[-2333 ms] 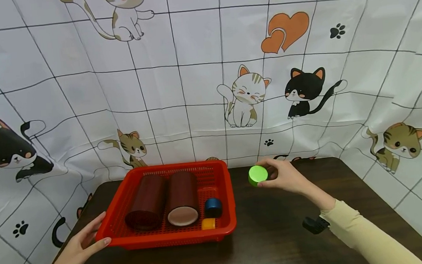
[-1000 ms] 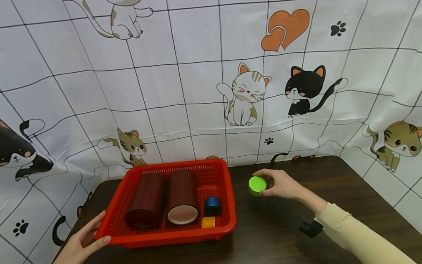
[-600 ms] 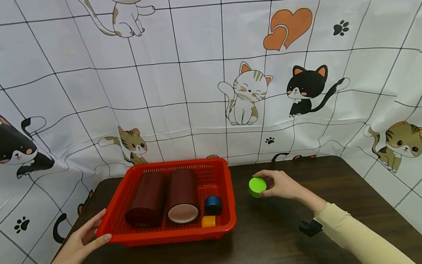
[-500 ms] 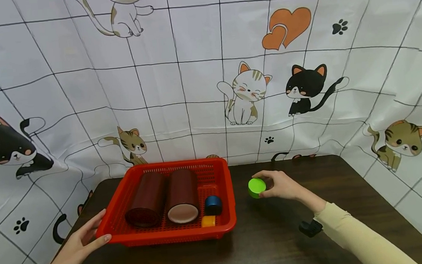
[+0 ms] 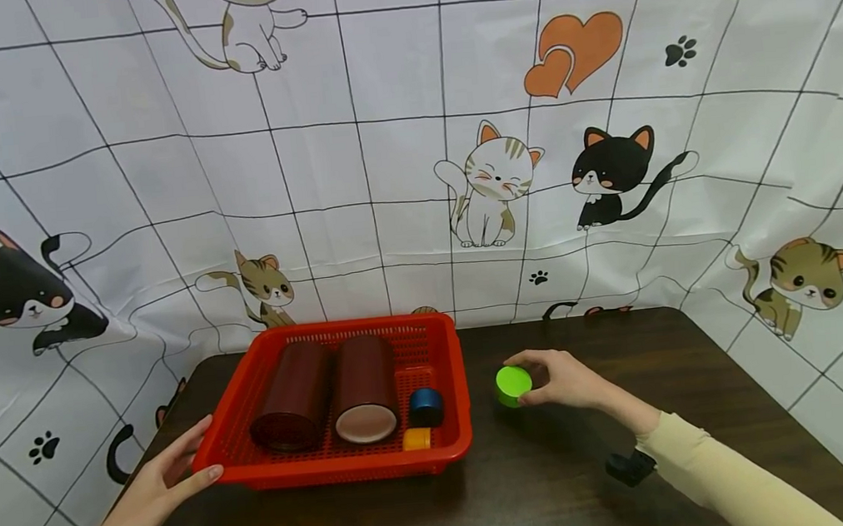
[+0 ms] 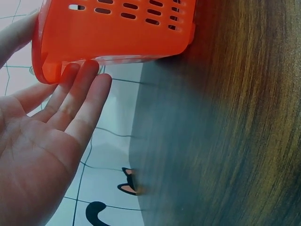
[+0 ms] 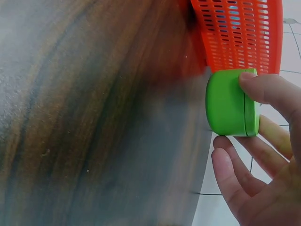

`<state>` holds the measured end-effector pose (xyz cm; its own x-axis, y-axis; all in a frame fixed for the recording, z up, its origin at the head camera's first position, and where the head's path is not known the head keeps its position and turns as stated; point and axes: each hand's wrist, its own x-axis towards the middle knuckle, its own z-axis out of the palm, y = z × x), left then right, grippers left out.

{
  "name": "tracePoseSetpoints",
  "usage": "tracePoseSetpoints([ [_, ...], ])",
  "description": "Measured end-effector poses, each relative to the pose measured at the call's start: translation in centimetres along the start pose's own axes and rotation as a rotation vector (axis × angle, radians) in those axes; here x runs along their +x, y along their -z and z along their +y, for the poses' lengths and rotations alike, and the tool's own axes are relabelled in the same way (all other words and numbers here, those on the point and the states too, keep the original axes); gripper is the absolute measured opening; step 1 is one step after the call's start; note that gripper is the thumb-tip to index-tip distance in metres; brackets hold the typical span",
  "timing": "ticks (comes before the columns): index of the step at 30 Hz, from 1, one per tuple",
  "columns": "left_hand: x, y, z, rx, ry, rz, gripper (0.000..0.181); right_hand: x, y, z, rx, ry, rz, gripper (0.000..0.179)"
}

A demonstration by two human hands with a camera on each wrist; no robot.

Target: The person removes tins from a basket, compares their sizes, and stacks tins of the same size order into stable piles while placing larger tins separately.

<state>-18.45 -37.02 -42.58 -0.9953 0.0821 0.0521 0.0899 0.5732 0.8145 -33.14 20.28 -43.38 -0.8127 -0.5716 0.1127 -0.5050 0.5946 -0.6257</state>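
My right hand (image 5: 563, 380) pinches a small round green case (image 5: 513, 386) between thumb and fingers, over the dark table just right of the basket. In the right wrist view, a seam runs around the green case (image 7: 230, 103) near one end. My left hand (image 5: 148, 491) holds the red plastic basket (image 5: 341, 464) at its front left corner; in the left wrist view, fingertips (image 6: 91, 66) rest under the rim. Inside the basket lie two dark brown cylinders, the left one (image 5: 293, 391) and the right one (image 5: 365, 376) with a pale end.
A short blue cylinder (image 5: 425, 407) and a small yellow piece (image 5: 417, 439) sit at the basket's right side. The dark wooden table (image 5: 531, 487) runs back to a white sheet (image 5: 398, 165) printed with cats, which hangs behind and at both sides.
My right hand has moved lower and slightly nearer with the green case still pinched. The left hand keeps its hold at the basket's corner, and the basket has stayed in place.
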Motion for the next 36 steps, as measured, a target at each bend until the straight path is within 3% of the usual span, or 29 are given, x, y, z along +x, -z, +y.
tracePoseSetpoints([
  [27,0.1,0.2,0.2,0.005,-0.011,0.003,0.069,-1.2,-1.1,-0.2,0.017,-0.006,-0.068,0.058],
  [36,0.1,0.2,0.0,0.003,0.014,-0.015,0.070,-1.3,-0.7,-0.4,0.019,0.009,-0.121,0.055],
])
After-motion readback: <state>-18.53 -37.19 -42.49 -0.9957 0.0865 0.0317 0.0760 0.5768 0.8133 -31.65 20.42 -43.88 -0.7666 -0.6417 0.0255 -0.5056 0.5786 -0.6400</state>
